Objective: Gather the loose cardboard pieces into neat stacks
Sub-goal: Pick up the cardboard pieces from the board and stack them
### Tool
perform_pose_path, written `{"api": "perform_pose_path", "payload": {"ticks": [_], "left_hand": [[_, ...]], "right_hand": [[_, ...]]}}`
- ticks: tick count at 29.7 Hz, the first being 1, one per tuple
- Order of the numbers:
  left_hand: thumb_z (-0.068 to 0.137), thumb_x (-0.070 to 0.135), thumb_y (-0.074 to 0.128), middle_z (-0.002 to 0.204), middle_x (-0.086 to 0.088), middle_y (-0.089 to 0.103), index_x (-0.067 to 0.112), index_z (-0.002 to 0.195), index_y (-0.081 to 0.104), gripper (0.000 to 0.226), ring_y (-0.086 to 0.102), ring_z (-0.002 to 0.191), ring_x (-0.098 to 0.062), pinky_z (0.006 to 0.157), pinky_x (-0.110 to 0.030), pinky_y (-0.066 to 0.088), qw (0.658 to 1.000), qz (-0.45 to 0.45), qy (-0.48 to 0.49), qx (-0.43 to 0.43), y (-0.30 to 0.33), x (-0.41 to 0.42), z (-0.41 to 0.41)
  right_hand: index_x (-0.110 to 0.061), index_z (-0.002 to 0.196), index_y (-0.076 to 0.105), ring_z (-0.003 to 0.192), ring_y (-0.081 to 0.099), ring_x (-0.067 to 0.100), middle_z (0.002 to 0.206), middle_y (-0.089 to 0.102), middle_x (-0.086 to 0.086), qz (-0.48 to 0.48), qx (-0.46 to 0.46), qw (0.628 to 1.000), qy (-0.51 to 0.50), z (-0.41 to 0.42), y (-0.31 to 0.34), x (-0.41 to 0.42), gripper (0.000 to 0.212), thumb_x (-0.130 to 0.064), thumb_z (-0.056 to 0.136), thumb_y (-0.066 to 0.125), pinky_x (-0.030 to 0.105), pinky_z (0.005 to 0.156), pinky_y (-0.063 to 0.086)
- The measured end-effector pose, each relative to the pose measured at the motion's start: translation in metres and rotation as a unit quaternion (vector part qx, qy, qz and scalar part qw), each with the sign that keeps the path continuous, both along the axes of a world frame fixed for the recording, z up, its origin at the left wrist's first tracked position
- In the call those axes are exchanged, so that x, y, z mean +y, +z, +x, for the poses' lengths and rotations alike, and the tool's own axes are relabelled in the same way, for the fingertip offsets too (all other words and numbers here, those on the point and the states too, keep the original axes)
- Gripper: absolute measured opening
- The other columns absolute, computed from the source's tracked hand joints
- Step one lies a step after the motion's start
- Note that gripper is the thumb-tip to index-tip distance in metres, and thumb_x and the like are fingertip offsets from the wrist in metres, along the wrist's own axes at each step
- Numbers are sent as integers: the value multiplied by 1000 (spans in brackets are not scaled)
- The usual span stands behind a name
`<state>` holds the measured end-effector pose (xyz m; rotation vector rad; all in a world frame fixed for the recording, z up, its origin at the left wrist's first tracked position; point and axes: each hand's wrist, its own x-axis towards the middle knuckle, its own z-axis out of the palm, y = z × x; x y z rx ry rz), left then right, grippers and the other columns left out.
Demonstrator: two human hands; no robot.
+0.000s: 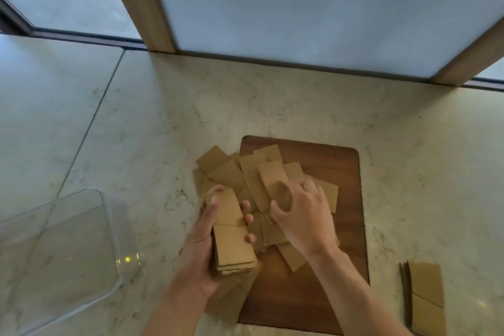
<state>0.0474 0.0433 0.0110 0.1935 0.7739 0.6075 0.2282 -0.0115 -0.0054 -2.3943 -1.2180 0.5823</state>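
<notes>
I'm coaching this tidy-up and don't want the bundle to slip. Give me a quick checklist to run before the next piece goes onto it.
1. Left hand grips the held stack from both sides: ok.
2. Held stack edges flush: not ok, the top pieces sit offset.
3. Right hand has a piece pinched: cannot tell, its fingers curl over the loose pile.
4. Loose pile all on the wooden board: not ok, some pieces spill off its left edge.
5. Finished stack on the countertop is apart from the work: ok.
</notes>
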Motion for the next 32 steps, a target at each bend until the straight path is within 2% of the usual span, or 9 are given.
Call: {"api": "perform_pose_path", "payload": {"ticks": [2,4,8,15,18,21,24,29,32], "left_hand": [[63,34,100,115,-24,72,29,121,65,68,72,88,-33,65,-45,60,1000,5,-10,12,-1,7,1],[70,30,95,113,-25,72,28,117,66,56,72,86,-34,64,-45,60,999,-5,-28,37,-12,12,8],[85,29,82,107,-23,71,27,113,70,31,71,83,-33,64,-44,59,996,1,-74,44,-16,13,16],[91,62,65,126,-21,73,27,124,71,49,76,93,-42,70,-49,64,985,-22,-167,39,-14,8,23],[88,64,68,133,-18,73,32,123,75,49,73,115,-40,77,-51,65,982,-12,-184,45,-9,7,21],[66,40,98,131,-21,73,29,121,76,60,73,112,-43,79,-55,64,984,18,-175,34,-8,8,13],[66,13,89,123,-22,76,29,122,75,60,76,99,-39,76,-52,63,984,42,-162,56,-12,6,13],[76,15,70,123,-24,75,37,127,70,55,77,94,-39,70,-50,63,998,32,-23,53,-19,5,16],[73,28,85,111,-19,79,37,132,69,62,79,92,-37,68,-48,63,999,11,7,41,-15,-1,28]], "right_hand": [[-24,90,70,67,61,6,78,66,-11,75,8,996,-54,6,7,-9,15,-26,99,59,21,63,55],[-20,82,70,60,61,11,65,64,-11,112,31,982,-149,23,2,-18,22,-15,100,56,21,49,50],[-27,94,73,78,66,-5,90,76,-11,127,300,921,-213,36,7,-24,24,-10,98,57,15,62,49],[-28,72,74,126,59,16,130,63,1,219,436,872,-44,26,12,-30,53,23,83,66,38,93,59],[-37,68,73,129,52,7,134,53,-19,173,408,896,34,18,13,-26,59,16,91,63,38,96,56],[-39,73,72,119,56,7,119,56,-28,146,358,920,66,3,14,-26,58,8,99,52,40,92,55],[-40,82,75,134,44,2,129,51,-37,129,266,952,83,-10,14,-25,52,3,99,50,28,108,39],[-36,110,76,143,44,5,146,48,-20,220,410,885,-26,-52,14,-27,32,-17,103,52,23,113,41],[-38,118,70,139,47,5,137,54,-15,262,347,893,-122,-71,13,-14,31,-37,101,44,14,107,41]]}}
